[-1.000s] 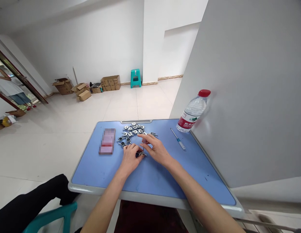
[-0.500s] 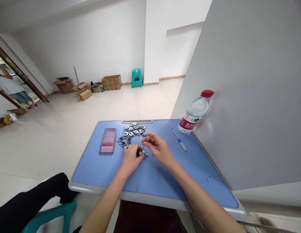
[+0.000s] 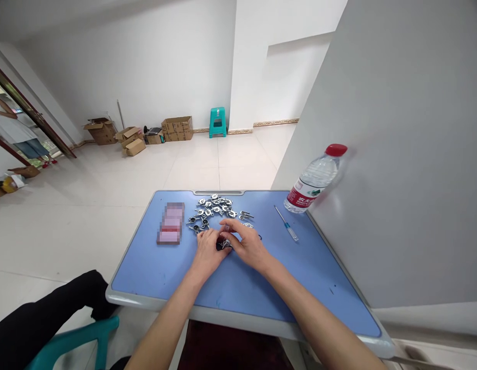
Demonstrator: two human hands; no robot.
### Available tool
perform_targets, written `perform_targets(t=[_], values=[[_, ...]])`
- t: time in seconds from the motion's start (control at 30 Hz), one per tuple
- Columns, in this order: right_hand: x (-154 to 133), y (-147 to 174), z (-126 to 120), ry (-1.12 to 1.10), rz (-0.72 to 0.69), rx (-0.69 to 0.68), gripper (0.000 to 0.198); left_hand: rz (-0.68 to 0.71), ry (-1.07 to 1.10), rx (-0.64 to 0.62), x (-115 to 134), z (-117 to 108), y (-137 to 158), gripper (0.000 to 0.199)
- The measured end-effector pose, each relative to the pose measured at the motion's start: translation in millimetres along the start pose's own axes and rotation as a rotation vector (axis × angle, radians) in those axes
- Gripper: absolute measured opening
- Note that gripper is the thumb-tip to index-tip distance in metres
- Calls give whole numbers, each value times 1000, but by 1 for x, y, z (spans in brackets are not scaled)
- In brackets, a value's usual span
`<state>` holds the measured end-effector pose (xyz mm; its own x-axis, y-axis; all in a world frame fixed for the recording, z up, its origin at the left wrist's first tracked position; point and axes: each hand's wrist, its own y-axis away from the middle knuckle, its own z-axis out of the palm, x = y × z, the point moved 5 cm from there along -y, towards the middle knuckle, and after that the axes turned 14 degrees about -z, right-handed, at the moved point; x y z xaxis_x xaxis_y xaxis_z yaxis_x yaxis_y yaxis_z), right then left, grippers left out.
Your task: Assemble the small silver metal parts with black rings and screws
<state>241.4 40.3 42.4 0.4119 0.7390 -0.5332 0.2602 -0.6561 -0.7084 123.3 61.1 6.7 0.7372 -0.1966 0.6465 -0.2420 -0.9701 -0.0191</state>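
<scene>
My left hand (image 3: 206,252) rests on the blue table (image 3: 242,288), its fingers closed on a small metal fitting (image 3: 225,244) with a dark part. Just above that fitting, my right hand (image 3: 249,246) pinches a small clear-handled screwdriver (image 3: 227,227). The fingers cover most of the tool, and its tip is hidden. Beyond both hands lies a cluster of similar metal fittings (image 3: 215,204), a few with round black faces. Small loose metal pieces (image 3: 245,215) and a flat metal plate (image 3: 248,225) lie behind my right hand.
A second screwdriver (image 3: 287,226) with a blue and clear handle lies at the right. Behind it a red-capped water bottle (image 3: 313,180) stands near the grey panel (image 3: 400,180). A blurred-out pinkish rectangle (image 3: 171,223) lies at the left. A person's black-clad leg (image 3: 57,308) shows at lower left.
My right hand has moved left and inward with the screwdriver, closer to my left hand. Loose metal pieces behind it have come into sight. My left hand stays on the fitting.
</scene>
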Motion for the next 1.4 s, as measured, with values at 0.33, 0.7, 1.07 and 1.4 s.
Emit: perform_targets(t=[0.33,0.7,1.07,1.4], values=[[-10,-6,2,112,-98,42,25,19,15,38,-3,2,-1,10],[1,-14,0,-128,-2,-48,34,3,-11,-1,-1,1,-2,10],[0,-12,-4,-84,27,12,34,15,-21,13,-2,3,-2,11],[-1,-12,-1,12,-10,35,30,20,-35,31,0,1,-1,8]])
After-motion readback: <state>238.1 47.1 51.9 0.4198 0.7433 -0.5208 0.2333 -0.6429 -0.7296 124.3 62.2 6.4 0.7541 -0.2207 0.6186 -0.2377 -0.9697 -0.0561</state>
